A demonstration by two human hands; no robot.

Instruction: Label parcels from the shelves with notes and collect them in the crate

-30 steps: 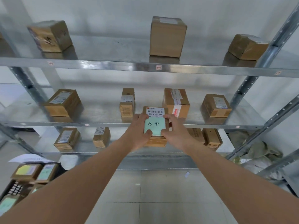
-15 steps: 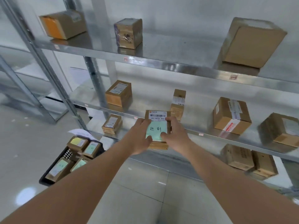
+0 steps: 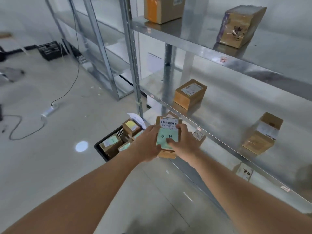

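Note:
A small brown cardboard parcel [image 3: 168,120] with a white barcode label is held in front of me by both hands. A green note [image 3: 167,139] with handwritten characters lies on its top face. My left hand [image 3: 147,144] grips the parcel's left side, thumb on the note's lower edge. My right hand [image 3: 184,144] holds the right side, thumb pressing on the note. A black crate [image 3: 103,150] stands on the floor just left of and below my hands, holding several parcels with notes on them.
Metal shelving [image 3: 236,63] fills the right side, with brown parcels [image 3: 190,93] spread over its levels. A shelf post [image 3: 133,65] rises behind the crate. A black cable [image 3: 70,85] and power strip [image 3: 49,109] lie on the pale floor at left. Another black crate [image 3: 50,50] stands far back.
My view has swung left and down. The parcel, still held in both hands, has come away from the shelf toward the crate, which is now close to my hands.

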